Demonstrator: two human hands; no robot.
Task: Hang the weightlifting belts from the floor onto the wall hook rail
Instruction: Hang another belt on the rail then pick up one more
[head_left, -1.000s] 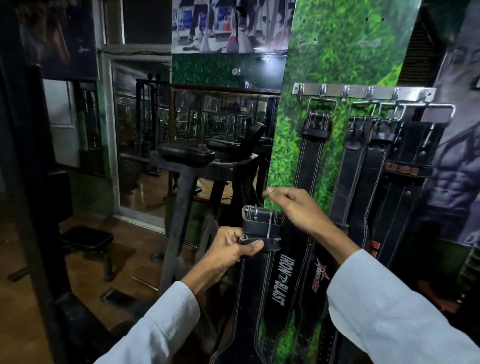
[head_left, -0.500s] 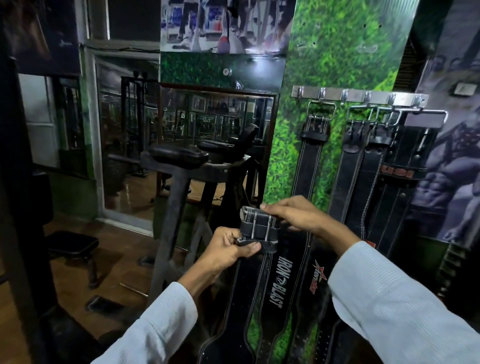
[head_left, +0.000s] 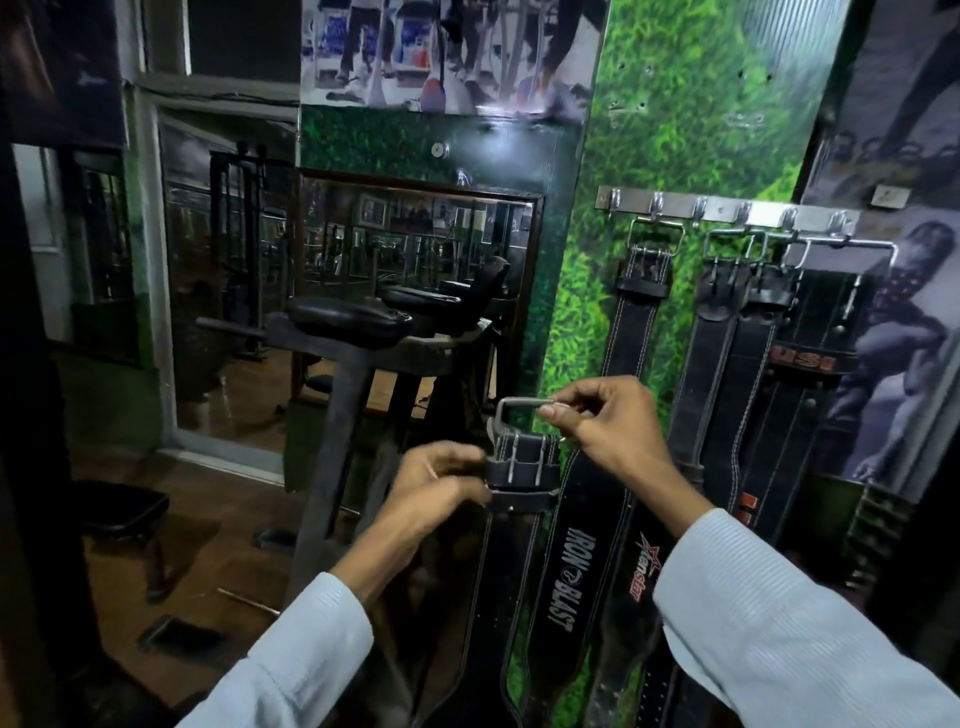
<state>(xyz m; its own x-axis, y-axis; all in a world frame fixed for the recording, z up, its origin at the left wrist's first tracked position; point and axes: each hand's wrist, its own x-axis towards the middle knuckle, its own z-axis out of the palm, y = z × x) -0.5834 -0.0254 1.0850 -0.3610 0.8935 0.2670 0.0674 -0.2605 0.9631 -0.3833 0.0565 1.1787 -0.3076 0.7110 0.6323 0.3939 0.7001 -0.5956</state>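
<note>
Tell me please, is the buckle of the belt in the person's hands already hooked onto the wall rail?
No, the right hand pinches the metal buckle well below the hook rail.

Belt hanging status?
Done: several belts already hang on the hook rail. In hand: left hand grips another belt while right hand pinches its buckle upright. Left: hook it on the free leftmost hook.

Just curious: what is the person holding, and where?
A black belt: left hand grips its strap just below the buckle, right hand pinches the metal buckle frame.
</note>
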